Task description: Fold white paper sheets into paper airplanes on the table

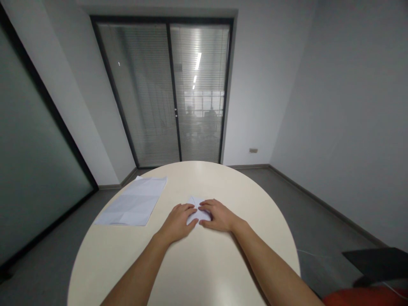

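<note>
A small folded piece of white paper (196, 209) lies near the middle of the round cream table (197, 263). My left hand (178, 222) rests flat on the paper's left part, fingers pointing forward and inward. My right hand (216, 214) presses on its right part, fingers curled toward the left. Both hands cover much of the paper; only its far tip and a strip between the hands show.
A larger creased white sheet (134, 206) lies flat at the table's left edge, partly overhanging it. Grey floor surrounds the table. A glass door with blinds (168, 93) stands ahead. A dark object (376, 261) and something red (366, 296) sit at lower right.
</note>
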Demonstrator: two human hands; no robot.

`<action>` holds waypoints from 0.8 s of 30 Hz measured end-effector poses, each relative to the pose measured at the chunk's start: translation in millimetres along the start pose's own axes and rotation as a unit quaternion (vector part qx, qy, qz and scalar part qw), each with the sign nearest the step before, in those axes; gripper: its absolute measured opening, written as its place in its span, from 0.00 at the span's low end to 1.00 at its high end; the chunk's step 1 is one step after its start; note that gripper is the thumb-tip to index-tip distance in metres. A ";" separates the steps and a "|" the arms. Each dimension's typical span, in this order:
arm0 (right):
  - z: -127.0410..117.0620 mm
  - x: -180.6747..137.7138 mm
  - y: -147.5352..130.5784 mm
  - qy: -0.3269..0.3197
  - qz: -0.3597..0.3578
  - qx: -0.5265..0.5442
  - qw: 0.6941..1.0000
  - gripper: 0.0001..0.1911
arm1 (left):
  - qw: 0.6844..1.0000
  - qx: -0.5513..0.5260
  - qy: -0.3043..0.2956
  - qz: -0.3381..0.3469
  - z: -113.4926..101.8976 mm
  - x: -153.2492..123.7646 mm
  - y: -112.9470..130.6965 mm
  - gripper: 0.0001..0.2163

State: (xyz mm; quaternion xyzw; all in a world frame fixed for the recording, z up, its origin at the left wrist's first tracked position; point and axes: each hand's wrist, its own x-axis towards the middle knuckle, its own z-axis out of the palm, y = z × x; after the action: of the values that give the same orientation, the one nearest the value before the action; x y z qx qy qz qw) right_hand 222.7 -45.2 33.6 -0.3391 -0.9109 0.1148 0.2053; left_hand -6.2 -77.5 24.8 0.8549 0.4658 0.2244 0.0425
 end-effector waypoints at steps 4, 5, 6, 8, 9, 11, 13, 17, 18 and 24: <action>1.5 -0.6 1.7 -0.002 0.002 -0.016 1.000 0.31 | 1.000 0.002 -0.015 -0.002 0.0 -1.9 -0.1 0.19; 1.2 -0.5 1.7 0.001 -0.005 -0.018 1.000 0.31 | 1.000 -0.001 -0.016 0.000 0.2 -2.1 -0.1 0.19; 0.5 -0.2 1.5 0.004 -0.013 -0.017 1.000 0.30 | 1.000 -0.004 -0.015 0.003 0.4 -2.1 0.1 0.18; -1.4 0.9 0.6 0.010 -0.020 -0.014 1.000 0.25 | 1.000 -0.016 -0.009 0.011 0.5 -2.1 0.7 0.17; -2.4 1.7 0.2 0.012 -0.017 -0.012 1.000 0.21 | 1.000 -0.023 -0.008 0.015 0.4 -2.0 1.2 0.16; -3.8 3.2 -0.2 0.017 -0.001 -0.007 1.000 0.15 | 0.999 -0.039 -0.011 0.021 -0.2 -1.7 2.4 0.14; -3.5 4.4 0.6 0.024 0.015 -0.001 1.000 0.13 | 0.998 -0.051 -0.020 0.026 -1.4 -1.7 3.6 0.14; 0.8 4.8 4.5 0.040 0.017 0.000 0.999 0.14 | 0.997 -0.059 -0.033 0.032 -4.2 -2.5 4.2 0.17; 2.0 4.6 5.6 0.039 0.012 -0.001 0.999 0.16 | 0.997 -0.059 -0.036 0.036 -4.7 -2.7 4.0 0.19; 5.9 2.5 9.9 -0.011 -0.016 0.003 1.000 0.29 | 0.994 -0.053 -0.072 0.054 -6.7 -1.9 4.7 0.24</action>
State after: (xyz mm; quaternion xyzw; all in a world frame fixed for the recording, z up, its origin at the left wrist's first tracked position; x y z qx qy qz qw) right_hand 224.0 -36.6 25.6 -0.3223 -0.9180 0.1182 0.1985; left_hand -6.3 -82.6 31.5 0.8894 0.4018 0.1887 0.1093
